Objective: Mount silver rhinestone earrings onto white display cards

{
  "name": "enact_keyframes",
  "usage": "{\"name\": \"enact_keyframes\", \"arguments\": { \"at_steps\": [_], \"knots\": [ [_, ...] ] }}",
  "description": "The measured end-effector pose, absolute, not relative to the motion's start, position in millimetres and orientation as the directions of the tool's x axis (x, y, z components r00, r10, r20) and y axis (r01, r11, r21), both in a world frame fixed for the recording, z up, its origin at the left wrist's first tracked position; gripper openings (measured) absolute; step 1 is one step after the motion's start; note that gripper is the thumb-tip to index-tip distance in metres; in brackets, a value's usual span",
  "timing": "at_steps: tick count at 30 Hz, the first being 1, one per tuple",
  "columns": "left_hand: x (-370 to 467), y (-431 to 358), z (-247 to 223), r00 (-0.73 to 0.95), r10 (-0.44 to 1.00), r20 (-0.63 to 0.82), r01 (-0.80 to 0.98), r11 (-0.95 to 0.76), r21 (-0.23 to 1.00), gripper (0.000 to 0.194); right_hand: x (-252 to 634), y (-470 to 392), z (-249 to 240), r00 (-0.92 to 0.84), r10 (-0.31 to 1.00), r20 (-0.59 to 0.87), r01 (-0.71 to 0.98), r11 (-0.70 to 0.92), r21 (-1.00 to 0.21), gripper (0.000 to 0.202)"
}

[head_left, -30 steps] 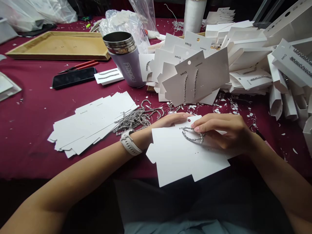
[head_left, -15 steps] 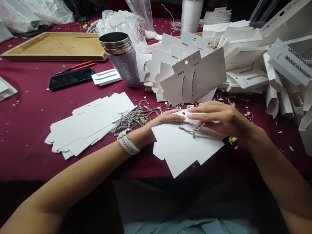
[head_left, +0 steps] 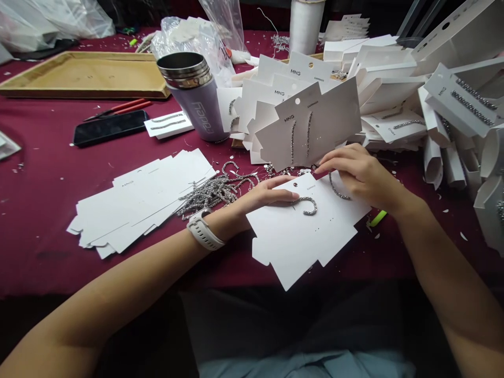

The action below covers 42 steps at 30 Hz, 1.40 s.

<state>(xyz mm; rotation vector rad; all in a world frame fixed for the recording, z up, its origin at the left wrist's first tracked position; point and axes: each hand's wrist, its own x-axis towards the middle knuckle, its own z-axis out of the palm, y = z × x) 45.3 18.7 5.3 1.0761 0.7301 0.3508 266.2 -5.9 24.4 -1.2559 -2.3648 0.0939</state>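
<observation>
broadly, a dark red surface (head_left: 51, 210) carries everything here: a big heap of finished earring cards (head_left: 394, 79) at the far right, a fanned stack of blank cards (head_left: 137, 199) at the left, and a purple tumbler (head_left: 197, 100) behind a loose pile of chains (head_left: 212, 191). nearest the person lies one white card (head_left: 303, 236), flat, its lower corner hanging just past the surface's near edge. the left hand (head_left: 263, 197) rests open on the card's upper left, fingertips pressing it down; its grip closes on nothing. a curved chain earring (head_left: 309, 206) lies on the card just beside those fingertips. the right hand (head_left: 354, 173) pinches a second chain earring (head_left: 338, 191), which droops from its fingers onto the card's upper right. the card looks light, thin and easily creased, best held by its edges; the chains look limp, light and snag-prone, best taken at one end.
</observation>
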Motion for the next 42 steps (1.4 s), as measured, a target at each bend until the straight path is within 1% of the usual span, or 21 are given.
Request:
{"name": "enact_keyframes", "arguments": {
  "at_steps": [2,4,6,8,9,11,15,18,20,22,24,26,28,31,34,37,42],
  "knots": [
    [46.7,17.4,5.0,0.696,0.602,-0.392,0.063,0.493,0.868,0.046,263.8,-7.0,23.4,-0.520,0.753,0.404,0.745,0.631,-0.217,0.040],
    [47.9,14.9,7.0,0.681,0.610,-0.404,0.037,0.523,0.852,0.044,259.4,-10.0,24.2,-0.530,0.716,0.454,0.716,0.665,-0.212,0.038],
    [48.8,12.2,9.5,0.680,0.626,-0.381,0.013,0.509,0.860,0.039,254.4,-13.6,25.4,-0.556,0.689,0.465,0.663,0.705,-0.252,0.028],
    [49.5,10.1,10.9,0.680,0.649,-0.342,-0.010,0.475,0.880,0.035,249.8,-16.2,25.3,-0.613,0.665,0.428,0.590,0.745,-0.312,0.013],
    [49.8,9.3,11.1,0.681,0.655,-0.326,-0.018,0.460,0.888,0.034,248.0,-16.9,24.4,-0.639,0.655,0.404,0.562,0.756,-0.336,0.010],
    [50.6,7.9,10.7,0.686,0.659,-0.308,-0.038,0.456,0.889,0.033,245.1,-17.2,21.2,-0.667,0.648,0.369,0.543,0.761,-0.355,0.013],
    [52.2,6.7,8.6,0.700,0.643,-0.312,-0.092,0.514,0.853,0.037,242.4,-16.1,15.3,-0.692,0.622,0.366,0.539,0.782,-0.311,0.009],
    [52.8,7.3,8.3,0.697,0.633,-0.337,-0.078,0.535,0.841,0.041,242.5,-16.3,15.2,-0.714,0.595,0.368,0.539,0.803,-0.253,0.011],
    [52.6,8.0,9.1,0.691,0.634,-0.348,-0.062,0.531,0.845,0.041,243.5,-16.9,16.9,-0.694,0.603,0.394,0.546,0.797,-0.257,0.010],
    [52.2,8.4,10.2,0.686,0.633,-0.359,-0.047,0.531,0.846,0.041,245.0,-17.4,19.0,-0.646,0.630,0.431,0.555,0.776,-0.301,0.009],
    [51.7,8.8,10.9,0.673,0.646,-0.361,-0.044,0.522,0.852,0.041,246.6,-17.7,20.8,-0.611,0.651,0.451,0.563,0.758,-0.331,0.012],
    [51.5,9.2,10.8,0.659,0.662,-0.357,-0.038,0.503,0.864,0.039,247.6,-17.9,21.9,-0.614,0.644,0.457,0.561,0.763,-0.322,0.019],
    [51.6,9.5,10.1,0.649,0.672,-0.357,-0.025,0.488,0.873,0.038,247.9,-18.2,22.5,-0.616,0.640,0.459,0.556,0.766,-0.322,0.020],
    [52.1,9.6,8.9,0.653,0.666,-0.359,-0.033,0.499,0.866,0.039,246.8,-19.1,23.7,-0.592,0.663,0.458,0.522,0.749,-0.409,0.016],
    [52.3,8.6,8.8,0.666,0.657,-0.353,-0.077,0.531,0.844,0.045,245.0,-20.3,25.5,-0.587,0.686,0.430,0.481,0.723,-0.496,0.014],
    [52.0,7.1,10.4,0.678,0.644,-0.353,-0.095,0.554,0.827,0.050,244.1,-21.2,26.6,-0.582,0.712,0.392,0.515,0.696,-0.501,0.012],
    [51.5,5.2,14.5,0.669,0.649,-0.362,-0.102,0.563,0.820,0.047,244.6,-21.1,27.4,-0.600,0.713,0.362,0.536,0.694,-0.481,0.008]
  ]
}}
